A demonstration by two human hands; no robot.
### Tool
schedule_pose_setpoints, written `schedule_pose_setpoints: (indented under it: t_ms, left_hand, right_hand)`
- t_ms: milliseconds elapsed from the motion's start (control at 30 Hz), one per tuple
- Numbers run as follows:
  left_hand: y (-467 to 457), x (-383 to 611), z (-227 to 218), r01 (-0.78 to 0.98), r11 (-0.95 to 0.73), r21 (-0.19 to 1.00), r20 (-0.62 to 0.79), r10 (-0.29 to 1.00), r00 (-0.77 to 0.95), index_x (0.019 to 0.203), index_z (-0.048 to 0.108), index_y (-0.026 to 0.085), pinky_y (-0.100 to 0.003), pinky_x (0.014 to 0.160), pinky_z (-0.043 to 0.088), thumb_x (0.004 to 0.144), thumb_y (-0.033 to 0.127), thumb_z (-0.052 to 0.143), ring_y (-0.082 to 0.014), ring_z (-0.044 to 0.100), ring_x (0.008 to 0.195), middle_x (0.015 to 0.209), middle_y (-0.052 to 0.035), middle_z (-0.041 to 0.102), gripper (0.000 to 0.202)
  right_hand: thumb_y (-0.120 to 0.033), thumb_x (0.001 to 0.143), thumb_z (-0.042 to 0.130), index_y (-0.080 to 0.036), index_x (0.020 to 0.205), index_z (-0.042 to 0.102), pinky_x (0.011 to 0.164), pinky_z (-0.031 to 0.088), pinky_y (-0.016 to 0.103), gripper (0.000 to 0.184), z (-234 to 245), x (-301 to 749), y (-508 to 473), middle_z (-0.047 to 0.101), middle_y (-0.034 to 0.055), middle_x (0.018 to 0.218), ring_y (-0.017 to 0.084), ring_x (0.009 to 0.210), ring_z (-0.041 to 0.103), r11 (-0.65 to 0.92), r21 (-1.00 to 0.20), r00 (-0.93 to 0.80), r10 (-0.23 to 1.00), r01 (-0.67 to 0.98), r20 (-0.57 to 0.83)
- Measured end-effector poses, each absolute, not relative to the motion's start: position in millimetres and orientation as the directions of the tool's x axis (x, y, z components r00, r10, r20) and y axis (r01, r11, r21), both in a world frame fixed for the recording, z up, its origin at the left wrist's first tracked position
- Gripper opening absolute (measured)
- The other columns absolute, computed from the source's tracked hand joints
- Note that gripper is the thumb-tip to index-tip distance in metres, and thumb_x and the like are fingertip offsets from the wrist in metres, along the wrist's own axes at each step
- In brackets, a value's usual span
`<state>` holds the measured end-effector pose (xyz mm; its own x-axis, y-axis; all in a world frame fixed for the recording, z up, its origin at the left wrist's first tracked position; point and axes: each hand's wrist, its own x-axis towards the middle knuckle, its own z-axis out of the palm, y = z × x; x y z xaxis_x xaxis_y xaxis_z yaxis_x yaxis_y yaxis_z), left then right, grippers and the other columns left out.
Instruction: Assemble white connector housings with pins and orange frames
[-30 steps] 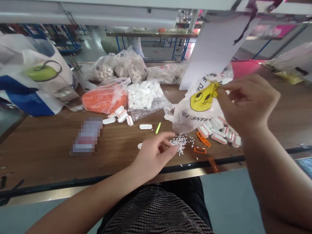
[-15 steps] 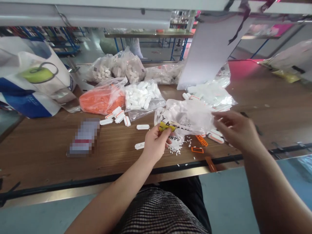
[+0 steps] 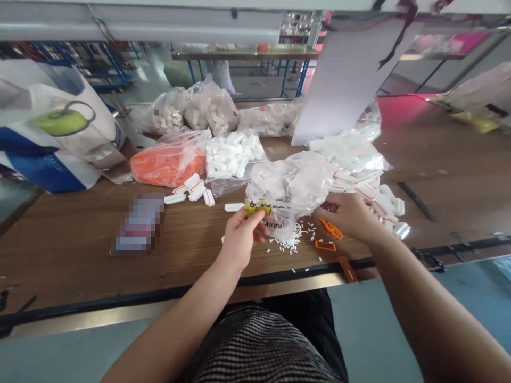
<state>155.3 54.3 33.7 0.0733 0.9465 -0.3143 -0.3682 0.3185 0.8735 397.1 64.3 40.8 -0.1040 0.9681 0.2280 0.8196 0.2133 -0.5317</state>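
Left hand has the plastic bag pinched, bulk sprawling toward the right hand, whose grip I can't tell.

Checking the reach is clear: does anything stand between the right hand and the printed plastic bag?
Nothing visible does. The right hand is close beside the printed plastic bag, though whether they touch is unclear. The orange frames lie lower in the view, outside that gap.
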Motion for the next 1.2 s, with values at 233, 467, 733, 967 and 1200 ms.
schedule_pose_setpoints:
  t_ms: [233, 467, 733, 967, 1200]
  left_hand:
    - [53, 149, 37, -0.361, 0.374, 0.854, -0.381, 0.923, 0.055, 0.077, 0.062, 0.014, -0.016, 0.035, 0.039, 0.068, 0.024, 0.072, -0.0082, 0.058, 0.042, 0.069, -0.0021, 0.070, 0.017]
    - [49, 147, 33, -0.374, 0.407, 0.833, -0.425, 0.905, 0.039, 0.077, 0.063, 0.014, -0.016, 0.035, 0.040, 0.067, 0.019, 0.069, -0.0105, 0.061, 0.043, 0.068, -0.0035, 0.070, 0.013]
    - [46, 144, 31, -0.392, 0.429, 0.814, -0.450, 0.892, 0.040, 0.077, 0.063, 0.013, -0.017, 0.035, 0.043, 0.064, 0.018, 0.066, -0.0134, 0.063, 0.045, 0.065, -0.0039, 0.070, 0.014]
    - [46, 142, 32, -0.411, 0.445, 0.796, -0.475, 0.879, 0.032, 0.080, 0.063, 0.011, -0.017, 0.035, 0.044, 0.067, 0.014, 0.063, -0.0142, 0.064, 0.045, 0.065, -0.0052, 0.071, 0.014]
    - [48, 143, 35, -0.397, 0.444, 0.803, -0.479, 0.878, 0.014, 0.076, 0.062, 0.011, -0.017, 0.034, 0.043, 0.067, 0.013, 0.062, -0.0142, 0.064, 0.045, 0.061, -0.0039, 0.069, 0.010]
  right_hand:
    - [-0.030, 0.086, 0.051, -0.026, 0.069, 0.070, 0.050, 0.034, 0.027, 0.025, 58, 407, 53, 0.069, 0.0002, 0.066, 0.015, 0.057, 0.059, 0.460, -0.114, -0.420, 0.869, 0.881, 0.259]
    - [-0.029, 0.091, 0.046, -0.027, 0.074, 0.072, 0.049, 0.029, 0.029, 0.031, 57, 414, 50, 0.064, 0.0012, 0.065, 0.015, 0.058, 0.056, 0.482, 0.032, -0.466, 0.826, 0.876, 0.318]
    - [-0.023, 0.090, 0.047, -0.025, 0.069, 0.069, 0.048, 0.027, 0.028, 0.031, 49, 411, 47, 0.061, 0.0015, 0.062, 0.014, 0.055, 0.053, 0.480, 0.119, -0.485, 0.782, 0.869, 0.392]
    - [-0.028, 0.094, 0.046, -0.024, 0.088, 0.076, 0.049, 0.034, 0.027, 0.031, 45, 419, 48, 0.068, 0.0024, 0.070, 0.014, 0.059, 0.060, 0.423, 0.060, -0.410, 0.819, 0.904, 0.401]
    - [-0.029, 0.092, 0.045, -0.025, 0.083, 0.076, 0.055, 0.039, 0.028, 0.033, 42, 421, 51, 0.070, 0.0027, 0.072, 0.017, 0.064, 0.063, 0.360, -0.023, -0.328, 0.873, 0.933, 0.360]
